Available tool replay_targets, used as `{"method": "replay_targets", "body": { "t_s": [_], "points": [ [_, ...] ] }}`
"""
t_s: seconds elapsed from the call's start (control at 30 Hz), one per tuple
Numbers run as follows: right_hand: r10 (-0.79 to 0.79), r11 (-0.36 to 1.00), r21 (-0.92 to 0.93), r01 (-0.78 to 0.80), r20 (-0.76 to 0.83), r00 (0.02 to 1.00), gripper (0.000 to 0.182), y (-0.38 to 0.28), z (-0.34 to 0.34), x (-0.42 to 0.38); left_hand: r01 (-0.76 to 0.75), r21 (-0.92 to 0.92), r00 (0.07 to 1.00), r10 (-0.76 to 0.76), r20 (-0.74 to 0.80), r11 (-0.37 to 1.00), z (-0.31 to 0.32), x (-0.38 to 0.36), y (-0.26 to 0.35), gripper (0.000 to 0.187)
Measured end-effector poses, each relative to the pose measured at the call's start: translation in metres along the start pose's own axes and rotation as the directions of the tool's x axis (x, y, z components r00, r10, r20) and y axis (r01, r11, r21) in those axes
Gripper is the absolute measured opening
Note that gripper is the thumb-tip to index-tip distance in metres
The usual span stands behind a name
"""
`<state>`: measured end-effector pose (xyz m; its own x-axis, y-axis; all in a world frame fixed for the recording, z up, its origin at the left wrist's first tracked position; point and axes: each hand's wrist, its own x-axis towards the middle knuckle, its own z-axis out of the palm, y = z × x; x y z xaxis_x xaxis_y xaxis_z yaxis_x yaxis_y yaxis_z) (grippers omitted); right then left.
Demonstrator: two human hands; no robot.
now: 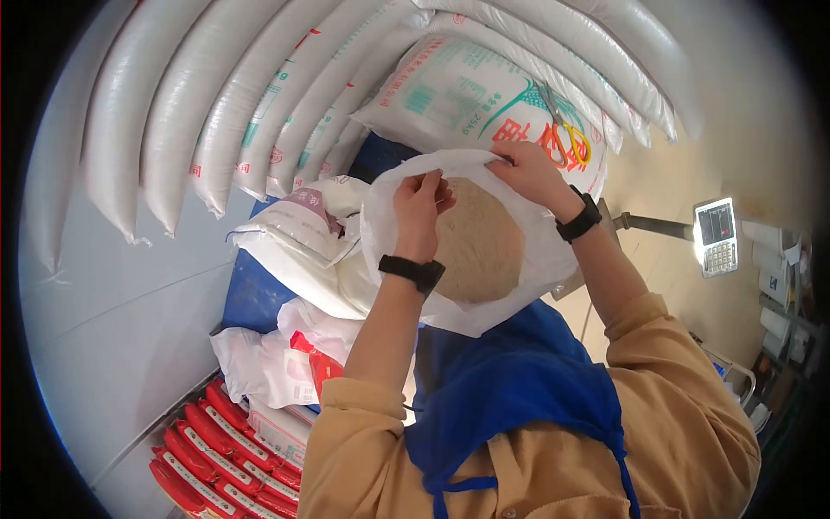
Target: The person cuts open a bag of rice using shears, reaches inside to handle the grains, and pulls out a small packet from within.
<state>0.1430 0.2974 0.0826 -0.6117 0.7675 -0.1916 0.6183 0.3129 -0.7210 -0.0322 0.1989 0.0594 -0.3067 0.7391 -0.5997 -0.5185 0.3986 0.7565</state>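
Note:
A large white sack [540, 251] stands open in front of my body, with fine beige powder or grain [480, 246] inside. My right hand [526, 176] grips the sack's far rim, thumb and fingers pinched together. Over the left part of the sack's mouth is my left hand [421, 206], its fingers curled closed. What those fingers hold, if anything, is hidden. Both wrists wear black bands. Beyond my right hand, scissors [560, 130] with yellow and orange handles lie on a full printed 25 kg sack [450, 91].
Stacked full white sacks [186, 104] curve along the far and left side. An opened white sack [303, 259] lies left on a blue surface [246, 285]. Red packets [216, 454] sit lower left, near white plastic bags [251, 363]. A scale display [717, 236] stands right on an arm.

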Motion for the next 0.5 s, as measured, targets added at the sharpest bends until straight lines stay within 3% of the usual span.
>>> {"method": "replay_targets", "body": {
  "t_s": [0.1,0.13,0.23,0.3,0.4,0.5],
  "points": [
    [0.067,0.958,0.285,-0.009,-0.191,0.979,0.022,0.025,0.001,-0.011,-0.144,-0.084,0.979,0.154,0.132,0.986,-0.001,-0.044,0.036,0.017],
    [0.095,0.936,0.352,-0.023,-0.188,0.978,0.019,0.041,0.002,-0.012,-0.164,-0.09,0.978,0.174,0.115,0.982,-0.007,-0.062,0.051,0.014],
    [0.08,0.91,0.412,-0.039,-0.082,0.993,0.018,0.045,-0.009,-0.021,-0.124,-0.009,0.991,0.124,0.057,0.992,-0.056,-0.098,0.073,0.012],
    [0.007,0.914,0.405,0.04,-0.116,0.993,0.016,0.039,-0.009,-0.022,-0.18,0.093,0.983,0.177,0.045,0.979,-0.094,-0.115,0.064,0.011],
    [-0.016,0.94,0.337,0.05,-0.102,0.995,0.012,0.029,-0.009,-0.03,-0.144,0.017,0.989,0.143,0.034,0.989,-0.111,-0.138,0.039,0.008],
    [-0.038,0.945,0.324,0.054,-0.055,0.998,0.011,0.006,-0.022,-0.041,-0.072,0.023,0.996,0.071,0.062,0.997,-0.087,-0.154,0.017,0.005]
  ]
}}
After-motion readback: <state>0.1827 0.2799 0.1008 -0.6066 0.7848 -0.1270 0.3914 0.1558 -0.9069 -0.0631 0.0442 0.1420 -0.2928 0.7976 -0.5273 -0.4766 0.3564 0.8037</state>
